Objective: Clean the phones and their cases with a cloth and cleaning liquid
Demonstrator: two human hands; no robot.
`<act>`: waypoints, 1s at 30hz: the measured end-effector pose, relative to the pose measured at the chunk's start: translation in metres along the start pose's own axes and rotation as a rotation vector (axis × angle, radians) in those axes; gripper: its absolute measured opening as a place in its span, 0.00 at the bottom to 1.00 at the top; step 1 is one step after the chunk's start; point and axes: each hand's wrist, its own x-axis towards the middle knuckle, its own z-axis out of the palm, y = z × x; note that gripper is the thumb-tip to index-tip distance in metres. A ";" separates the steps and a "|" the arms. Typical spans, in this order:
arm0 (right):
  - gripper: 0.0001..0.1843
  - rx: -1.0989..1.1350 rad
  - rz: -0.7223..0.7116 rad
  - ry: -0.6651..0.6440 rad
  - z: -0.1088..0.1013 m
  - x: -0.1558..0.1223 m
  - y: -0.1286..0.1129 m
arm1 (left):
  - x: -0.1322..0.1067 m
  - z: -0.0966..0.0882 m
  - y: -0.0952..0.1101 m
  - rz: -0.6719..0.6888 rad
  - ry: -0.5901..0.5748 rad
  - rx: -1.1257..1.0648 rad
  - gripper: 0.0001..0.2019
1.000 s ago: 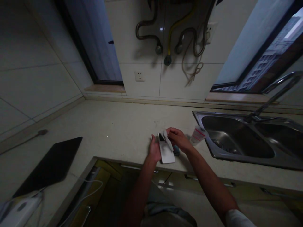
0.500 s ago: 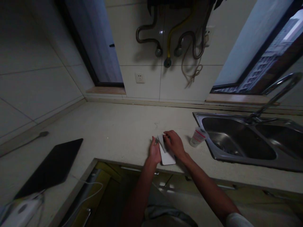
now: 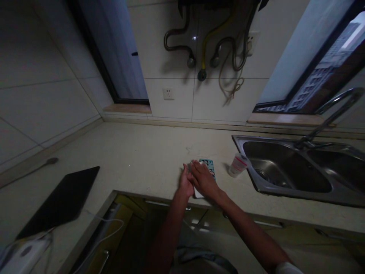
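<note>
A white, flat, phone-shaped thing point(image 3: 198, 193) with rounded corners lies near the counter's front edge, mostly covered by my hands. My left hand point(image 3: 186, 184) grips its left side, thumb pointing up and the other fingers partly hidden. Over its top lies my right hand point(image 3: 203, 179), fingers stretched out flat and pointing to the upper left, close to my left thumb. Whether anything is under the right palm I cannot tell. A teal patterned flat thing, like a phone case point(image 3: 209, 166), shows just beyond my right hand.
A clear cup with red print point(image 3: 238, 165) stands right of my hands, beside the steel double sink point(image 3: 258, 188) with its faucet point(image 3: 327, 118). On the left lie a black flat panel point(image 3: 62, 201), a white device point(image 3: 25, 253) and a cable point(image 3: 114, 220). Pipes hang on the wall.
My right hand has gone from bent fingers at a grey flap on the white thing to lying flat over it. The teal patterned thing has come into sight. My left hand has barely moved.
</note>
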 end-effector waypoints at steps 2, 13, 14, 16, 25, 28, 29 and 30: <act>0.27 -0.022 0.031 0.016 -0.001 0.006 0.000 | 0.001 0.000 -0.001 -0.004 -0.001 0.006 0.34; 0.28 0.029 -0.228 -0.083 -0.016 0.019 -0.008 | 0.005 -0.006 -0.004 0.022 -0.076 0.014 0.35; 0.28 0.018 -0.244 -0.092 -0.016 0.016 -0.008 | 0.005 -0.007 -0.004 0.017 -0.069 0.005 0.36; 0.27 -0.002 -0.273 -0.104 -0.014 0.007 -0.008 | 0.005 -0.007 -0.003 -0.011 -0.068 -0.012 0.39; 0.27 -0.043 -0.127 0.023 -0.007 -0.038 0.004 | 0.000 0.001 0.003 -0.060 -0.032 -0.020 0.44; 0.29 -0.052 -0.022 0.031 -0.005 -0.045 0.012 | 0.002 0.000 0.002 -0.036 -0.043 -0.025 0.44; 0.30 -0.052 0.013 0.033 -0.004 -0.045 0.014 | 0.002 0.000 0.002 -0.039 -0.054 -0.023 0.43; 0.31 -0.050 0.047 0.038 -0.003 -0.045 0.016 | 0.003 -0.001 0.002 -0.044 -0.065 -0.020 0.43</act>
